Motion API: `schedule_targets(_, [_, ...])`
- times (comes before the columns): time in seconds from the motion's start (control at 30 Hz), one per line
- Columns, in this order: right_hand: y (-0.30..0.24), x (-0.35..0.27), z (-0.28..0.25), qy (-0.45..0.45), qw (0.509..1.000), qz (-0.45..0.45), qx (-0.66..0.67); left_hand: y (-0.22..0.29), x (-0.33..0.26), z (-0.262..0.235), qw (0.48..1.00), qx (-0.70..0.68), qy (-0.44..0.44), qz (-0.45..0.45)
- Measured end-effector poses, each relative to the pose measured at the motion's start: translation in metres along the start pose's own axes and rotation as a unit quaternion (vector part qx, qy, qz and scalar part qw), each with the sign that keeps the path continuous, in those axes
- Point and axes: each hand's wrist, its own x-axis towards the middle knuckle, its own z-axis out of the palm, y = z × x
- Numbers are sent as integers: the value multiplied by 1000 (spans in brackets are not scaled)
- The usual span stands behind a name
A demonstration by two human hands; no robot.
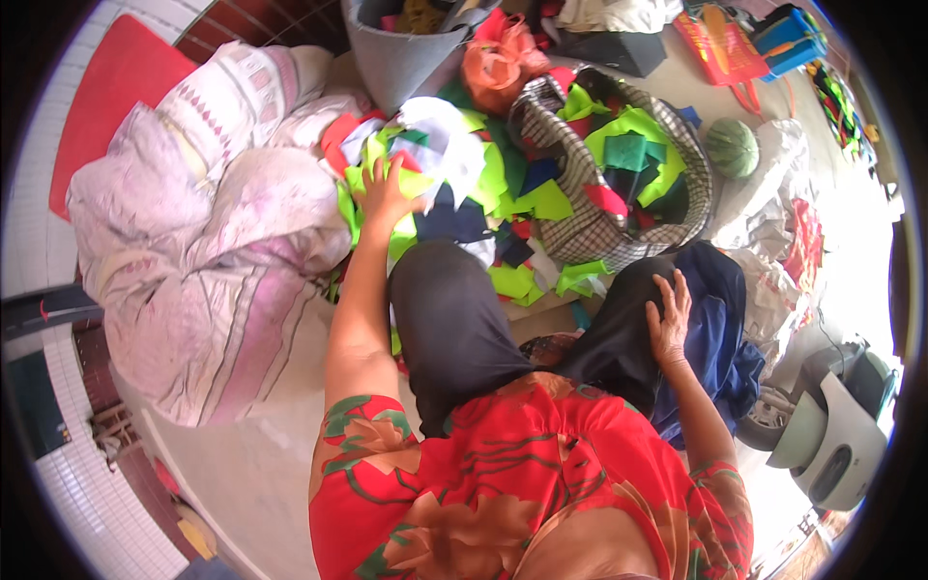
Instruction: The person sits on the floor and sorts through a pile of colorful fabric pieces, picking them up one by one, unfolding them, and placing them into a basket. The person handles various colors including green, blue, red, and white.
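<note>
My left hand (389, 199) reaches forward to a loose heap of fabric scraps (493, 179) in neon green, white, navy and red. Its fingers are spread over the heap's left side, touching the pieces, and I see nothing gripped in them. On my dark-trousered right knee lies my right hand (669, 317), fingers stretched out and holding nothing. Just beyond that knee stands a black-and-white checkered cloth bag (570, 227), its mouth wide, with neon green, dark green and red scraps inside.
Large bundles in pale pinkish cloth (208, 261) crowd the left. Ahead stand a grey tub (406, 58) and a crumpled orange-red bag (501, 63). A striped green melon (732, 147) sits right of the checkered bag, near white plastic sacking (768, 184). A grey-white appliance (836, 435) is at far right.
</note>
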Motion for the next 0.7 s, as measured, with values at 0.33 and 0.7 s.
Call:
schedule_targets(0.33, [-3,3,-6,-4,1000,6,20,-18,13,10,976,-101,159,-113])
schedule_targets(0.7, [1,-2,1,1,1000,13,26,35,1,-165,686,-715,132,-41])
